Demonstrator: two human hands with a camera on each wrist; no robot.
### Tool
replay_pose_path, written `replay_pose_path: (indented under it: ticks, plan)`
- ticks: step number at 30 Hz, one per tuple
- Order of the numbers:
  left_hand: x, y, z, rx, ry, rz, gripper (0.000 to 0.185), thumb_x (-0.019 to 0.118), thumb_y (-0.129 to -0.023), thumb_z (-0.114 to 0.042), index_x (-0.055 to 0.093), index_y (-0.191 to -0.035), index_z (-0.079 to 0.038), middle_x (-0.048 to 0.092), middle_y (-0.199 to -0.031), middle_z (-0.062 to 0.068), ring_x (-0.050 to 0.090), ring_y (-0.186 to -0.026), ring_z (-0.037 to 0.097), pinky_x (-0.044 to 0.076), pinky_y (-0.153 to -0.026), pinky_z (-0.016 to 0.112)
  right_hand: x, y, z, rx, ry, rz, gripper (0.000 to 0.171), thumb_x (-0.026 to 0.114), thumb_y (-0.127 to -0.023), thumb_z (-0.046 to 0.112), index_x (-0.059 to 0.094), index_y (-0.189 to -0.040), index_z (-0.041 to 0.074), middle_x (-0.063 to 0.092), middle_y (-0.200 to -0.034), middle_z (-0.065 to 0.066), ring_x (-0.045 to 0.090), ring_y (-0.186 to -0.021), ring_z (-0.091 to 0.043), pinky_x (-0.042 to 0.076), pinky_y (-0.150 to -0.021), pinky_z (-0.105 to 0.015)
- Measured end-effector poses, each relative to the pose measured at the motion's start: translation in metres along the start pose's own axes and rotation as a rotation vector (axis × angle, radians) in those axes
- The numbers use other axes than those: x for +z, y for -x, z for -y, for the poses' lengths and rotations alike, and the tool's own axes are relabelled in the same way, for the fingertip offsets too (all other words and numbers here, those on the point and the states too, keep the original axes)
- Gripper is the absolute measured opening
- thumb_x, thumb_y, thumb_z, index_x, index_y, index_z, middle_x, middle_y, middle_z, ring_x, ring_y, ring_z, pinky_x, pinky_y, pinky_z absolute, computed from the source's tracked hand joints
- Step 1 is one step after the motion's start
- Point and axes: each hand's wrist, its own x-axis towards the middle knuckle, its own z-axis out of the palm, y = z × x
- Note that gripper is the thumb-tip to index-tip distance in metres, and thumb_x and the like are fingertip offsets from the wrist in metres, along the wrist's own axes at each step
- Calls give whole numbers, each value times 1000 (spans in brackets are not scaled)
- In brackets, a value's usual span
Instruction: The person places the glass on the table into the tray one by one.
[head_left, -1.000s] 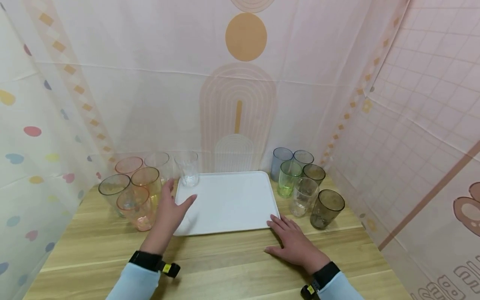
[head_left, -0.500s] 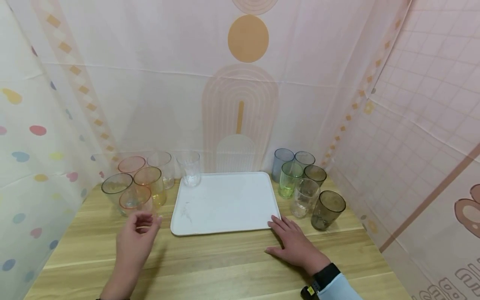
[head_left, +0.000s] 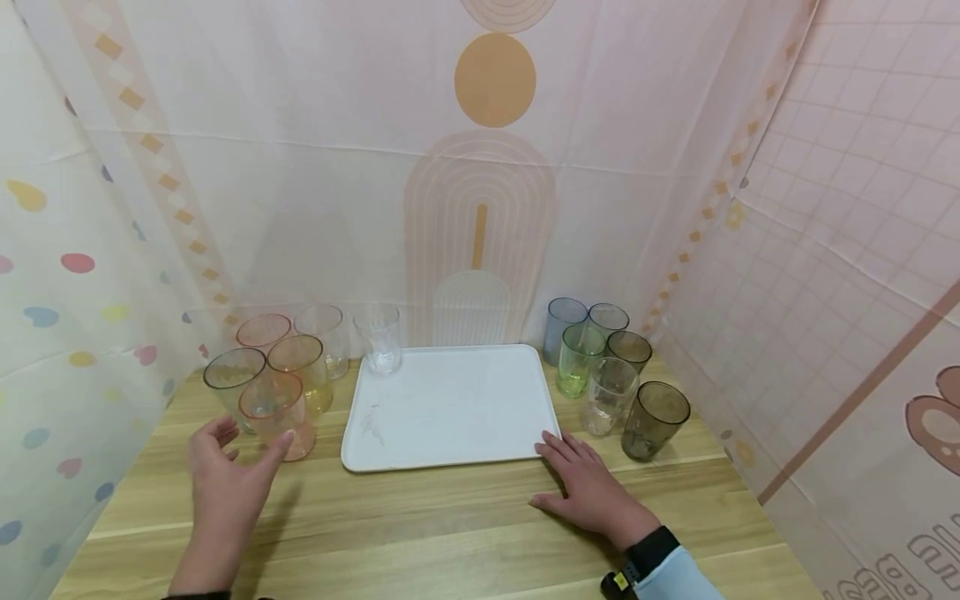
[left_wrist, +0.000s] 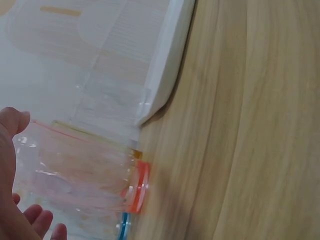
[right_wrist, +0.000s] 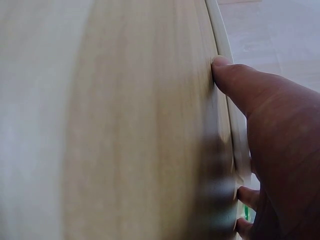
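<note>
My left hand is beside a pink glass, its thumb and fingers spread apart at the glass's near side. In the left wrist view the thumb and curved fingertips stand either side of that glass, and I see no grip on it. My right hand lies with fingers stretched out, fingertips touching the near right corner of the white tray. One clear glass stands at the tray's far left corner.
Around the pink glass stand a dark-rimmed glass, an amber glass, another pink glass and a clear one. Right of the tray are several more, among them a green glass and a brown glass. A printed curtain hangs behind.
My left hand has drawn back from near the amber glass and the tray, come left and nearer, and its fingers have spread again by the pink glass. The right hand stays put.
</note>
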Motion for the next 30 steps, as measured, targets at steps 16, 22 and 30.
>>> replay_pose_path:
  ticks: [16,22,30]
  plan:
    - [22,-23,19,-9,18,12,107,91,-94,-38,23,-168,0,37,-164,26,39,-151,45,35,-123,63,2,0,-2,7,4,-3,88,73,-101,65,46,-170,16,32,-181,-7,23,-167,-43,22,-131,-69]
    - [27,-27,22,-4,9,28,107,91,-94,-37,24,-169,0,39,-164,27,40,-150,45,35,-123,64,3,0,-3,7,3,-3,88,73,-101,65,46,-169,17,32,-181,-7,22,-167,-43,22,-131,-69]
    - [32,-30,24,-14,-16,40,104,91,-94,-37,26,-166,3,40,-161,29,40,-148,46,37,-121,66,3,0,-2,7,8,-1,88,72,-102,65,46,-169,16,32,-181,-7,23,-167,-43,22,-131,-69]
